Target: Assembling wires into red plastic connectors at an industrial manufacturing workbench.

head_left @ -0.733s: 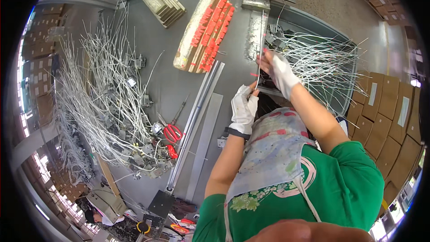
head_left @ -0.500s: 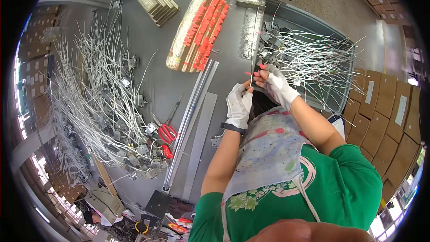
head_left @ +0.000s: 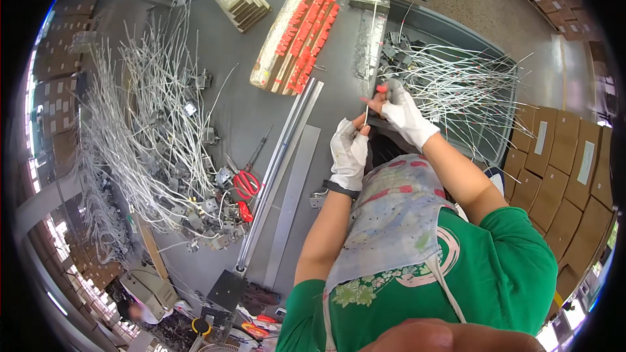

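Note:
My left hand [head_left: 349, 156], in a white fingerless glove, pinches a thin white wire [head_left: 366, 116] between thumb and forefinger. The wire stands up from the fingertips toward a metal bar on the table. Just above and to the right, my right hand [head_left: 405, 117], gloved the same way, is closed at this wire. Small red bits show at its fingertips, and whether they are tape or finger covers I cannot tell. Beyond my hands stand wooden blocks [head_left: 272, 45] with rows of red tape strips [head_left: 305, 39] along them.
A grey bin [head_left: 456, 23] of white wires with dark connectors stands at the right. A large wire heap [head_left: 153, 130] covers the left side. Red-handled scissors [head_left: 246, 184], a screwdriver [head_left: 259, 148] and metal rails [head_left: 280, 176] lie between. Cardboard boxes [head_left: 554, 156] are stacked far right.
My right hand has risen slightly along the wire, away from my left hand. My left hand keeps its pinch. The whole view has shifted a little.

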Available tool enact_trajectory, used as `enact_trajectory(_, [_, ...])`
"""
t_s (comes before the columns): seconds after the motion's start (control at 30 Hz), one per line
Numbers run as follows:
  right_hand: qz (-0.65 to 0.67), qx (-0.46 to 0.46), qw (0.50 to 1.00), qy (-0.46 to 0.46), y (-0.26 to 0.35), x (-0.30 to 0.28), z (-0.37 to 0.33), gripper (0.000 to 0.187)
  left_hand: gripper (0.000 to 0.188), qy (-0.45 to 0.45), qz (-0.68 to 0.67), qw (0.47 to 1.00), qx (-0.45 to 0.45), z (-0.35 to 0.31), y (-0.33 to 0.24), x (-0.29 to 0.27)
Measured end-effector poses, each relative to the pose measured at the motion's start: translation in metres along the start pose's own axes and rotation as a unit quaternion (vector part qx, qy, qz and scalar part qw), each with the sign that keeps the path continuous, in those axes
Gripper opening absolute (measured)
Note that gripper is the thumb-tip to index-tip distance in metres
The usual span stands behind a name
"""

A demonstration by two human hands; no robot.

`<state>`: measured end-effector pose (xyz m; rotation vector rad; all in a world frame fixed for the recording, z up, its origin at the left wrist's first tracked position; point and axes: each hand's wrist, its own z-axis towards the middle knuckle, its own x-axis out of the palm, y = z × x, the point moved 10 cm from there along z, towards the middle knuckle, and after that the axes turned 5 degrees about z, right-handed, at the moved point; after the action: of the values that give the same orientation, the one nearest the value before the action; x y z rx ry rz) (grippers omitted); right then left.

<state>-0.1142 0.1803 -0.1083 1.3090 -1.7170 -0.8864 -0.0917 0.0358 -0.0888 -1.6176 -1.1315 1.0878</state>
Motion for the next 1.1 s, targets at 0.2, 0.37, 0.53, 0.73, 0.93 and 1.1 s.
enact_trajectory(0.2, [0.157, 0.003, 0.987, 0.040, 0.036, 0.033, -0.047, 0.028, 0.027, 0.001, -0.051, 0.998, 0.022, -0.035, -0.043, -0.025])
enact_trajectory(0.37, [0.198, -0.080, 0.974, 0.073, 0.071, 0.055, -0.087, 0.024, 0.021, -0.003, -0.044, 0.997, 0.071, -0.060, -0.094, -0.057])
enact_trajectory(0.53, [0.169, -0.241, 0.947, 0.133, 0.113, 0.086, -0.129, 0.029, 0.018, -0.012, -0.100, 0.984, 0.149, -0.062, -0.100, -0.061])
enact_trajectory(0.73, [0.185, -0.166, 0.963, -0.100, 0.101, 0.036, -0.103, 0.029, 0.035, -0.022, 0.021, 0.968, 0.251, -0.088, -0.124, -0.042])
enact_trajectory(0.93, [0.271, -0.215, 0.904, -0.252, 0.079, -0.180, -0.042, 0.015, 0.027, -0.155, 0.229, 0.908, 0.315, -0.147, -0.133, -0.102])
enact_trajectory(1.1, [0.219, -0.171, 0.897, -0.343, 0.032, -0.361, -0.032, 0.029, 0.039, -0.500, 0.394, 0.760, 0.127, -0.184, -0.103, -0.230])
